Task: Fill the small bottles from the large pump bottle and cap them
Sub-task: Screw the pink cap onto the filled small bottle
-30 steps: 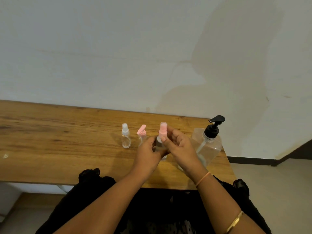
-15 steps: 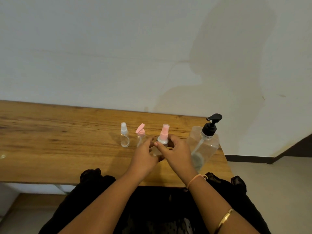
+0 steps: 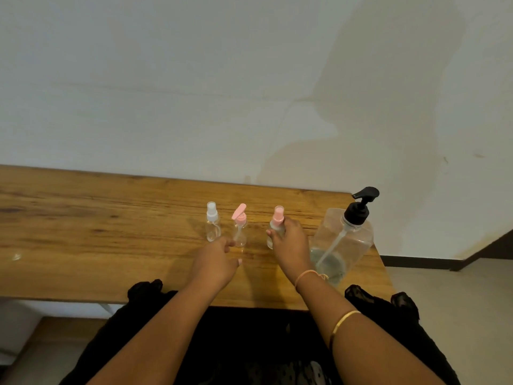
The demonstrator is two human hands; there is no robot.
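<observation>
Three small clear bottles stand in a row on the wooden table. The left one has a white spray cap, the middle one a pink flip cap. My right hand grips the third small bottle, with a pink spray cap, standing upright on the table. My left hand hovers just in front of the middle bottle, fingers loosely curled and holding nothing. The large clear pump bottle with a black pump head stands to the right, holding a little liquid at its bottom.
The table's right edge runs just beyond the pump bottle, with floor past it. A white wall rises directly behind the table. A small clear object lies near the far left front edge. My dark clothing fills the view below the table's front edge.
My left hand has let go of the pink spray bottle and pulled away to the left. My right hand has set that bottle down on the table and still holds it.
</observation>
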